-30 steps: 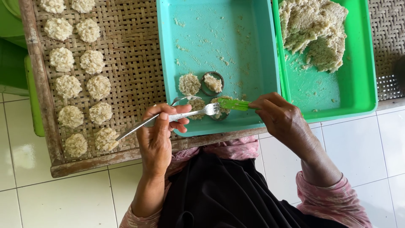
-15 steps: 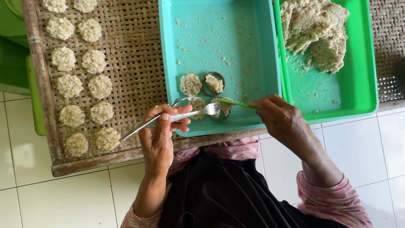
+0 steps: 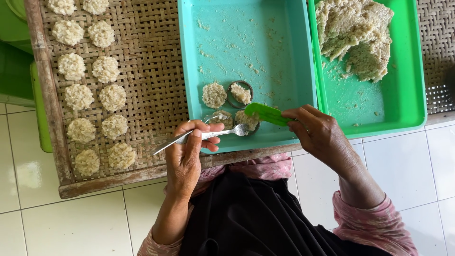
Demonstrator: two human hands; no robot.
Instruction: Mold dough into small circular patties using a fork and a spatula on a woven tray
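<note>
My left hand (image 3: 187,154) grips a metal fork (image 3: 208,135) whose tines press into a rice-filled ring mould (image 3: 246,121) at the near edge of the teal tray (image 3: 279,28). My right hand (image 3: 320,132) holds a green plastic spoon (image 3: 266,114) laid over that same mould. A second ring mould (image 3: 240,93) half filled with rice and a finished round rice patty (image 3: 214,95) lie just beyond. Another mould (image 3: 219,118) sits partly hidden behind my left fingers.
A woven bamboo tray (image 3: 151,57) on the left carries several round rice patties (image 3: 113,97) in two columns. A bright green tray (image 3: 403,95) on the right holds a mound of cooked rice (image 3: 358,33). White tiled floor lies below.
The green spoon has tilted up over the mould, showing its bowl more. Both hands stay at the near edge of the teal tray.
</note>
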